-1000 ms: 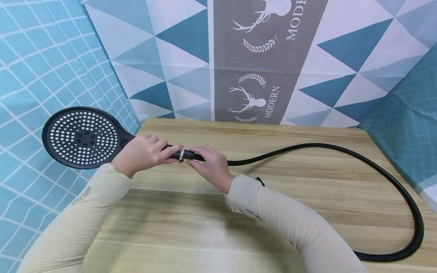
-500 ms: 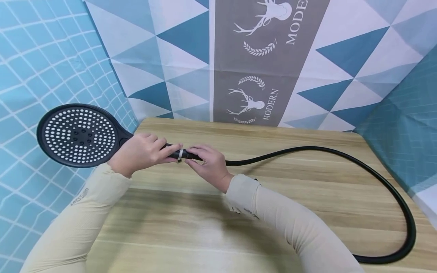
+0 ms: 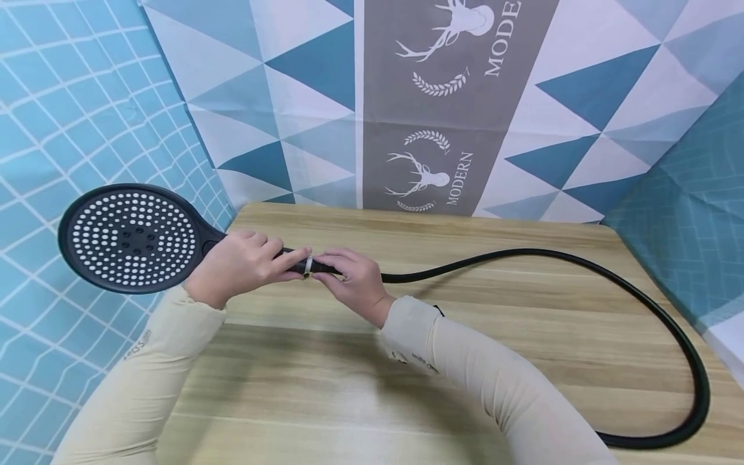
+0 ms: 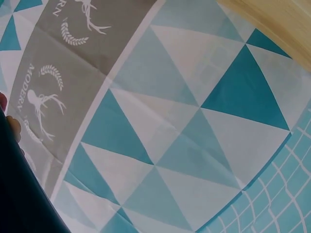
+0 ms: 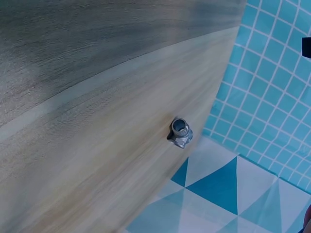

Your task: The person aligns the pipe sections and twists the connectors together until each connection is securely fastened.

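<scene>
A black shower head (image 3: 130, 239), its face dotted with white nozzles, is held up over the table's left edge in the head view. My left hand (image 3: 235, 266) grips its handle, with the thumb reaching toward a pale ring (image 3: 308, 265) at the handle's end. Right beside that ring, my right hand (image 3: 354, 281) pinches the end of a black hose (image 3: 540, 252). The handle and the hose end meet in line; whether they are screwed together I cannot tell. A dark part of the shower head (image 4: 22, 189) fills the lower left corner of the left wrist view.
The hose loops across the right side of the wooden table (image 3: 325, 394). A small metal fitting (image 5: 180, 130) stands on the table in the right wrist view. Patterned wall coverings rise behind and on both sides.
The shower head has shifted slightly left, and both hands have moved a little left with it. The hose loop lies slightly further left in view. Both grips stay the same.
</scene>
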`<action>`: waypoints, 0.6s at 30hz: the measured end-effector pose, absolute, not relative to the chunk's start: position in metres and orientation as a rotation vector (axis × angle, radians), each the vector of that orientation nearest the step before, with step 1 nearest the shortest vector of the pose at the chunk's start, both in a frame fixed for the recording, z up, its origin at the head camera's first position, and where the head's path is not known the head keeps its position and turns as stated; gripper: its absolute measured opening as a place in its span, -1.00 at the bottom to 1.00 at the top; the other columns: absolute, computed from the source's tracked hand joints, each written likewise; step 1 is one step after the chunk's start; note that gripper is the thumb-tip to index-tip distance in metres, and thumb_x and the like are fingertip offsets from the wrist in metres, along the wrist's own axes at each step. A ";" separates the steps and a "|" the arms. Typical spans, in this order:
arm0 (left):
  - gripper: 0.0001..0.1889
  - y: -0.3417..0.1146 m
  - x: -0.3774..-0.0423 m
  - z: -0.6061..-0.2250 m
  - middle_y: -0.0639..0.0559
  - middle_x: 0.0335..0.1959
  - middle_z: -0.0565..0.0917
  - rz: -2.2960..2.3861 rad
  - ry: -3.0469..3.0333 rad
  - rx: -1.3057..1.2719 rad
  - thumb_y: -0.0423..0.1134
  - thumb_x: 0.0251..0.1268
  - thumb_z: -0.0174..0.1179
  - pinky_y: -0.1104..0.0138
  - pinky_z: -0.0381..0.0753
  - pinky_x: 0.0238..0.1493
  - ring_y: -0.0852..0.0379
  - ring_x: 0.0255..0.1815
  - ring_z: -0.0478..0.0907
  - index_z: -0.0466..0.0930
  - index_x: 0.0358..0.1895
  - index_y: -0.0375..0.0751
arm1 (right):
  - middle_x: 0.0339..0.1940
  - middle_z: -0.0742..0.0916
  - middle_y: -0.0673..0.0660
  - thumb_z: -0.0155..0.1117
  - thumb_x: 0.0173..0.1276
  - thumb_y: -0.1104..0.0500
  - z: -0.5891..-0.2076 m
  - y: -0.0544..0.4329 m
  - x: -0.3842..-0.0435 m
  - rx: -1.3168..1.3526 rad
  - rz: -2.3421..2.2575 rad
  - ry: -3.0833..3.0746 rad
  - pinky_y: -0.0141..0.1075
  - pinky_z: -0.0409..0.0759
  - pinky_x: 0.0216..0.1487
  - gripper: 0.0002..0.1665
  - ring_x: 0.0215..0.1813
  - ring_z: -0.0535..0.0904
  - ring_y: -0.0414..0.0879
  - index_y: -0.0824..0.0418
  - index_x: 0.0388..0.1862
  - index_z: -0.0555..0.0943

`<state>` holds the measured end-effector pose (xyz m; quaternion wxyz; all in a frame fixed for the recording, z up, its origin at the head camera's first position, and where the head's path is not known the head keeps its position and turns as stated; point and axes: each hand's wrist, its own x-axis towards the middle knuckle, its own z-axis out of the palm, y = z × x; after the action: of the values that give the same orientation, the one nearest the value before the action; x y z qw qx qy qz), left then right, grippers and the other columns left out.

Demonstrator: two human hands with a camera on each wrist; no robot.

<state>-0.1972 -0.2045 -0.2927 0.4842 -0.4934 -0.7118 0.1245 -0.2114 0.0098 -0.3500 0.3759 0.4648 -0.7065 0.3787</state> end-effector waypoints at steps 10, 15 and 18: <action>-0.56 -0.205 -0.196 -0.293 0.00 -0.72 0.32 0.287 -1.748 -1.209 0.06 0.54 -0.19 0.34 0.19 -0.77 0.12 -0.81 0.19 0.60 -0.16 -0.16 | -0.32 0.76 0.21 0.52 0.04 0.30 -0.348 0.007 -0.207 1.135 0.929 -1.807 -0.44 0.58 -0.11 -0.73 -0.23 0.71 -0.03 0.37 -0.27 0.70; -0.55 -0.205 -0.198 -0.293 -0.01 -0.71 0.32 0.296 -1.742 -1.206 0.06 0.54 -0.21 0.34 0.19 -0.77 0.12 -0.81 0.18 0.61 -0.16 -0.16 | -0.33 0.76 0.20 0.52 0.04 0.29 -0.349 0.006 -0.209 1.113 0.903 -1.817 -0.43 0.59 -0.12 -0.73 -0.24 0.71 -0.04 0.36 -0.27 0.69; -0.53 -0.204 -0.198 -0.293 -0.02 -0.71 0.34 0.300 -1.728 -1.199 0.05 0.55 -0.23 0.34 0.19 -0.77 0.11 -0.81 0.19 0.62 -0.15 -0.16 | -0.33 0.76 0.19 0.52 0.04 0.29 -0.350 0.006 -0.209 1.105 0.900 -1.825 -0.43 0.59 -0.13 -0.73 -0.24 0.71 -0.05 0.36 -0.26 0.69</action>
<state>-0.1982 -0.2042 -0.2926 0.4870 -0.4930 -0.7103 0.1233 -0.2095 0.0058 -0.3500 0.4012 0.4372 -0.7218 0.3562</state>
